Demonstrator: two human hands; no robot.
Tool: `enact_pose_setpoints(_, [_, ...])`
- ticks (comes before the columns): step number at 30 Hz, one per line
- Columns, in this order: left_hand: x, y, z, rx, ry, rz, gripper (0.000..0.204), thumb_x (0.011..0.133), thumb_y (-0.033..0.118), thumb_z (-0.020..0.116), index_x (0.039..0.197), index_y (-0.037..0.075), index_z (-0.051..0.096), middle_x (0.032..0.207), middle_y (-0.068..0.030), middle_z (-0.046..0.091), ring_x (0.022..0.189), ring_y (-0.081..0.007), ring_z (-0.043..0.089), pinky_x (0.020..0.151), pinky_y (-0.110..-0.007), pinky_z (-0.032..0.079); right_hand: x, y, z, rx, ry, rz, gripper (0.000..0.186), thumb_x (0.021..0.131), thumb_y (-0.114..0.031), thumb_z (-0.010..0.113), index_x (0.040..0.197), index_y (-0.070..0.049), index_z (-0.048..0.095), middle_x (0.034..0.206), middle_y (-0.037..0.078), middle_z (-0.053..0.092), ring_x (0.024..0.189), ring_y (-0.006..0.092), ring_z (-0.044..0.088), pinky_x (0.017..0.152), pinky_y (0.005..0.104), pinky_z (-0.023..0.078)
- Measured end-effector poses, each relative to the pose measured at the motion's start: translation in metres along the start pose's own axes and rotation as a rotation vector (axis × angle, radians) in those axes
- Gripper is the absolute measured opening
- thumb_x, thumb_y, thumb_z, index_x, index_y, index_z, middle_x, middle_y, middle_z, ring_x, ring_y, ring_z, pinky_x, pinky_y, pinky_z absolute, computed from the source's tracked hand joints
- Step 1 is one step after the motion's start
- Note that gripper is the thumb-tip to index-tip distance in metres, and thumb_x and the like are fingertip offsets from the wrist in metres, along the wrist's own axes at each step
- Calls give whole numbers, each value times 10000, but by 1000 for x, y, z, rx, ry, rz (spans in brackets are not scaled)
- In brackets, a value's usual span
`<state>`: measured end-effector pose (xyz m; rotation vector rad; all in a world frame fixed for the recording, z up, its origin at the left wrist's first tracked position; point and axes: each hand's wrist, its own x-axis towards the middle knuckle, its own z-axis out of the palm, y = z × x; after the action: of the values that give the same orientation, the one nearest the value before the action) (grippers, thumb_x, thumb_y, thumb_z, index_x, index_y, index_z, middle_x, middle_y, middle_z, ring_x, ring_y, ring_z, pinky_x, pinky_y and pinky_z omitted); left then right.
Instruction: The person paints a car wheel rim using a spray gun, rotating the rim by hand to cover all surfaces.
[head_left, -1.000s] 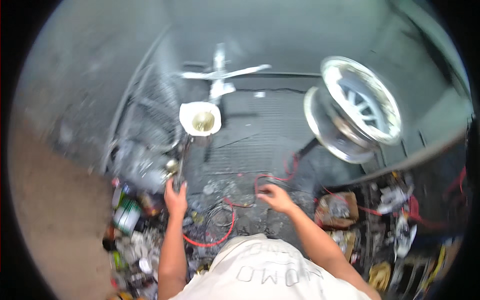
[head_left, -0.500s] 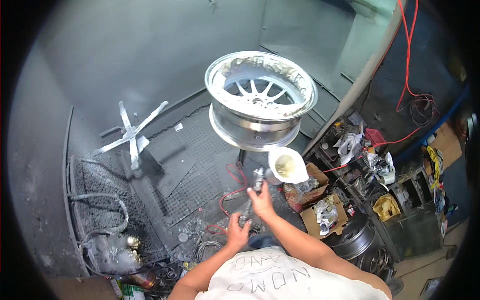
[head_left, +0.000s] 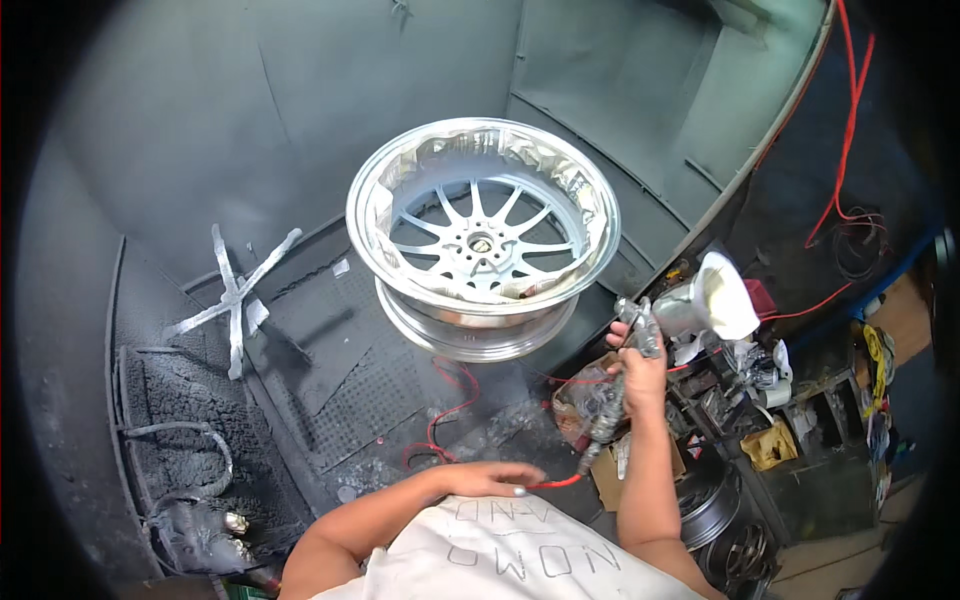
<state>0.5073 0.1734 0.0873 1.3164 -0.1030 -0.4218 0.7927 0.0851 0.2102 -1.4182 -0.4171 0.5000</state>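
Observation:
My right hand [head_left: 642,372] is wrapped round a spray gun [head_left: 604,425], its body crusted with grey. On the gun sits a pale, wide-mouthed cup [head_left: 722,300], tilted to the right. A red hose [head_left: 560,483] runs from the lower end of the gun toward my left hand [head_left: 500,478]. That hand is open and low at my front, its fingers stretched out at the hose; whether they touch it I cannot tell. Ahead and left of the gun, a silver multi-spoke wheel rim [head_left: 480,225] lies raised, with crinkled masking paper round its inner barrel.
Grey booth walls [head_left: 350,90] stand beyond the rim. At the left are a tape-wrapped cross stand [head_left: 235,295] and a pipe [head_left: 215,440]. Cluttered shelves [head_left: 740,395], a cardboard box [head_left: 610,475] and a dark wheel [head_left: 708,505] fill the right side.
My right hand has swung the spray gun and cup to the right. My left hand has come off the gun's lower part and moved back toward my body. The view has shifted.

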Motion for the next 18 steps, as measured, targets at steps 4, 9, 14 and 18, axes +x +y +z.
enact_pose_setpoints(4, [-31,10,-20,-265,-30,-151,579,1083,382,435,1523,7,433,1620,-154,359,1502,-289,326,1247,-410,204,7,-56,13,-71,-181,-16,567,994,-142,621,1506,-25,408,1134,95,673,981,162,667,526,229,533])
enact_pose_setpoints(9, [-45,-34,-53,-509,44,-212,575,1110,420,354,1558,61,400,1604,-101,394,1486,-218,334,1225,-354,243,32,-101,52,-32,-417,-18,601,1013,-211,622,1520,7,383,1079,85,666,965,157,646,517,225,516])
enact_pose_setpoints(14, [-47,-28,-101,-344,55,-256,602,1110,458,332,1588,91,349,1599,-88,394,1461,-207,359,1213,-344,260,76,-121,94,-188,-524,66,611,1012,-248,634,1522,-15,392,1060,86,671,942,151,649,511,244,513])
enact_pose_setpoints(18, [-54,-39,-148,-287,139,-436,590,1095,436,399,1547,58,417,1553,-90,460,1413,-203,423,1188,-348,312,126,-125,114,-461,-502,127,557,1006,-288,643,1488,-76,460,955,41,664,826,102,624,502,247,493])
